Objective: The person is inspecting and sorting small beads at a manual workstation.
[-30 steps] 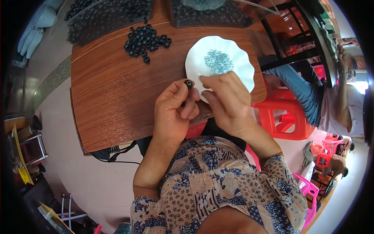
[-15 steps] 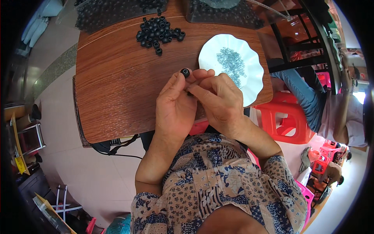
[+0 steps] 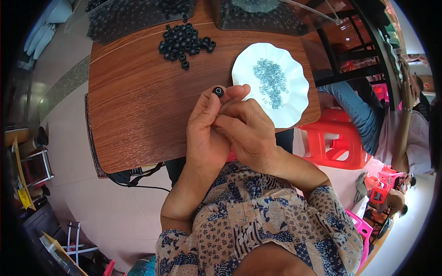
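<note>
My left hand (image 3: 202, 133) is raised above the table's near edge. Its thumb and forefinger pinch a small round black bead-like piece (image 3: 218, 92), with a pale ring showing on its end. My right hand (image 3: 251, 131) meets it from the right, thumb and fingers pressed together against the left hand's fingers. What the right fingers hold, if anything, is hidden. Just beyond the right hand lies a white scalloped plate (image 3: 296, 103) bearing a spread of tiny grey pieces (image 3: 271, 80). A pile of similar black bead-like pieces (image 3: 184, 42) rests farther back on the table.
Two clear bins stand along the far edge of the brown wooden table (image 3: 133, 106): a left bin (image 3: 133, 20) and a right bin (image 3: 262, 20), both holding many dark pieces. Red plastic stools (image 3: 338, 138) and a seated person in jeans (image 3: 352, 108) are at the right.
Both hands have shifted slightly toward me, and my right hand has moved a little left. A dark bit earlier visible between the right fingertips is now hidden. The black piece stays pinched.
</note>
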The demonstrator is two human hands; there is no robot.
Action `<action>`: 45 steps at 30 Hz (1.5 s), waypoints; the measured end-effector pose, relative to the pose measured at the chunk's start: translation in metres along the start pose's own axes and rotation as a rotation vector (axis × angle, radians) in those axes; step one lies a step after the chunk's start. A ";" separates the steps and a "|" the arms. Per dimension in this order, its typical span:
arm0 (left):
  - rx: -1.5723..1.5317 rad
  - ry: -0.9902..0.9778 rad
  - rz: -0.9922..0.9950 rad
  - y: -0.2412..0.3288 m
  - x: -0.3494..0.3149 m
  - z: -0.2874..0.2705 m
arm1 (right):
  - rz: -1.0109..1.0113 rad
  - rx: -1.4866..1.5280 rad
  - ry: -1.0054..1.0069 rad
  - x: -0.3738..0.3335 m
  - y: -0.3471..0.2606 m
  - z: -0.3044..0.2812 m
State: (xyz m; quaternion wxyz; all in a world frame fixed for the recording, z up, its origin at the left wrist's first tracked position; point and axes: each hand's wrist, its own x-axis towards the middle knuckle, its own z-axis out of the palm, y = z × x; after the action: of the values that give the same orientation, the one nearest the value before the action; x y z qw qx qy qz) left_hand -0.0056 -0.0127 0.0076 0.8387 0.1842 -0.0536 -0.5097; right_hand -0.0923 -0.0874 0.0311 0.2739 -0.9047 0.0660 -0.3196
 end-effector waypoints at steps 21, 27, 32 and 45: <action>0.171 0.154 0.080 -0.007 -0.006 0.006 | 0.262 0.261 0.085 0.017 0.011 -0.028; 0.229 0.158 0.113 -0.008 -0.007 0.007 | 0.259 0.277 0.061 0.019 0.012 -0.029; 0.225 0.170 0.089 -0.010 -0.008 0.003 | 0.265 0.305 0.037 0.020 0.012 -0.030; 0.137 0.213 -0.006 -0.011 -0.011 0.004 | 0.076 0.101 0.139 0.010 0.016 -0.024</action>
State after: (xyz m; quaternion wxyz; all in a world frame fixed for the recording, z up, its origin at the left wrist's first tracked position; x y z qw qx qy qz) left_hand -0.0215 -0.0091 0.0087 0.8237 0.2941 0.0015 -0.4848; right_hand -0.0983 -0.1142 0.0433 0.3259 -0.8621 0.1029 -0.3741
